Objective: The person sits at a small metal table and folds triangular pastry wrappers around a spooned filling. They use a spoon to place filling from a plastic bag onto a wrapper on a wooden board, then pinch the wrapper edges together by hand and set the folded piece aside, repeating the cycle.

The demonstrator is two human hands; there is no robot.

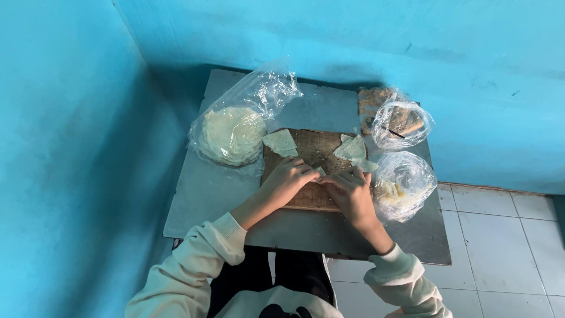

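Board (306, 197) is our landmark: a brown wooden slab lying on a grey table (206, 194) set into a blue corner. Both our hands rest on its near half. Our left hand (285, 179) lies knuckles up, fingers curled down and pinching the small pale wrapper (320, 171) that sits between the two hands at the board's middle. Our right hand (352, 191) meets it from the other side, fingers bent over the same wrapper; fingertips of the two hands almost touch. How much of the wrapper is folded, we cannot tell, for the fingers hide most of it.

On the board's far left corner lies a loose wrapper piece (281, 143); at its far right edge lie two more pieces (352, 149). Left of the board sits a stack of round sheets (231, 134) in an open clear bag. Right of the board stands a bag of filling (403, 185), and beyond that another clear bag (400, 122).
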